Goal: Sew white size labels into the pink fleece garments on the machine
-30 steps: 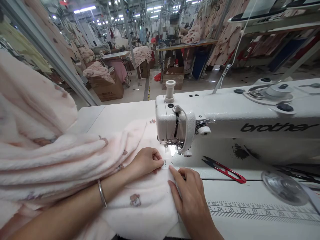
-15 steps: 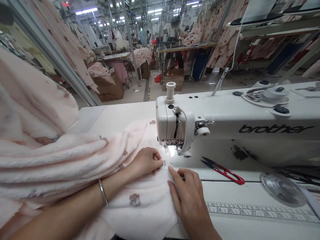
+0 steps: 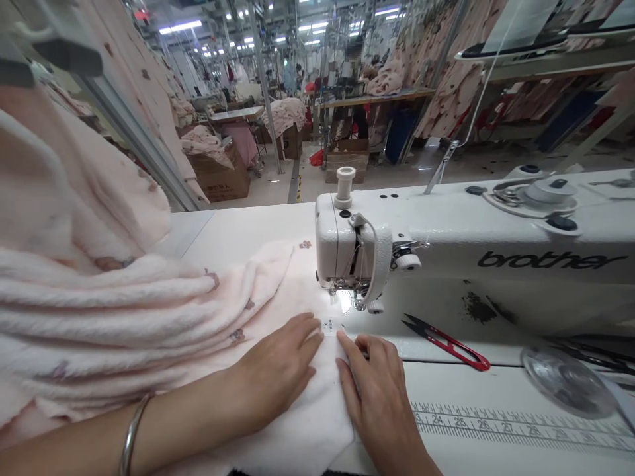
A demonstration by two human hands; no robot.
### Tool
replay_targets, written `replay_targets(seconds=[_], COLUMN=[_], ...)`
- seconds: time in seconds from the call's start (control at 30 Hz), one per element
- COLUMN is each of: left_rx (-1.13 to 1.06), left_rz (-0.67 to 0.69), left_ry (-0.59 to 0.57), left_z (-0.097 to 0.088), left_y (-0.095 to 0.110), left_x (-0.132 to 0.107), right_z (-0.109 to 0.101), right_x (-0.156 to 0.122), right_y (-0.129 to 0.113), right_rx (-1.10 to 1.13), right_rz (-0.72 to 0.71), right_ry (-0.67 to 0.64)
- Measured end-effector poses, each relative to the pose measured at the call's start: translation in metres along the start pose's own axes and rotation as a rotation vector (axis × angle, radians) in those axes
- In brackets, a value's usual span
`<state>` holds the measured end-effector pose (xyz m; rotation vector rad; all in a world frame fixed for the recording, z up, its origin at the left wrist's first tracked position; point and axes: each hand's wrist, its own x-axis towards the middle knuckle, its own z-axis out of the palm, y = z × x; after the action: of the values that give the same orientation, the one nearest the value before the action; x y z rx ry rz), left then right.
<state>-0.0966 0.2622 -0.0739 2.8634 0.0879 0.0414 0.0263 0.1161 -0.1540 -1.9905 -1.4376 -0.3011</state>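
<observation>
A small white label printed with dark characters (image 3: 328, 326) lies on the pale pink plush fabric (image 3: 218, 334), just in front of the sewing machine's needle area (image 3: 347, 301). My left hand (image 3: 280, 370) lies flat on the fabric, fingers stretched out, their tips touching the label's left edge. At the label's right side, my right hand (image 3: 374, 380) rests with its index fingertip on the label's edge. Its thumb is apart from the index finger, and the other fingers are curled, their tips partly hidden.
The white sewing machine (image 3: 354, 254) stands beyond my hands, its arm running right. Red-handled thread snips (image 3: 449, 344) lie right of my right hand. Further right are a clear round dish (image 3: 565, 380) and a printed ruler (image 3: 496, 426). Bunched fabric fills the left; cardboard boxes (image 3: 223, 178) stand behind.
My left hand has let go of its pinch at the label and flattened onto the fabric, its wrist lower. More of the label's print now shows. My right hand stays nearly in place.
</observation>
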Motion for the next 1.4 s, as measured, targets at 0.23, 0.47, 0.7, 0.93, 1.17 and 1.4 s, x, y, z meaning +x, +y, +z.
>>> replay_targets(seconds=[0.23, 0.47, 0.7, 0.93, 1.17, 1.4], left_rx=[0.097, 0.088, 0.045, 0.044, 0.042, 0.051], left_rz=[0.164, 0.189, 0.181, 0.193, 0.172, 0.154], left_ry=[-0.035, 0.019, 0.021, 0.032, 0.015, -0.016], left_z=[0.027, 0.032, 0.034, 0.035, 0.034, 0.036], left_y=[-0.016, -0.020, -0.022, -0.023, -0.022, -0.022], left_x=[0.003, 0.002, 0.003, 0.004, 0.003, 0.005], right_z=[0.001, 0.002, -0.002, -0.001, 0.001, 0.001], right_x=[0.000, -0.003, -0.001, -0.003, -0.004, -0.005], right_y=[0.001, 0.002, 0.004, 0.005, 0.004, 0.004], right_rx=[0.007, 0.010, 0.078, 0.087, 0.046, 0.009], right_rz=[-0.007, -0.002, 0.023, 0.028, 0.023, 0.011], right_ry=[0.005, 0.012, 0.037, 0.030, 0.017, 0.018])
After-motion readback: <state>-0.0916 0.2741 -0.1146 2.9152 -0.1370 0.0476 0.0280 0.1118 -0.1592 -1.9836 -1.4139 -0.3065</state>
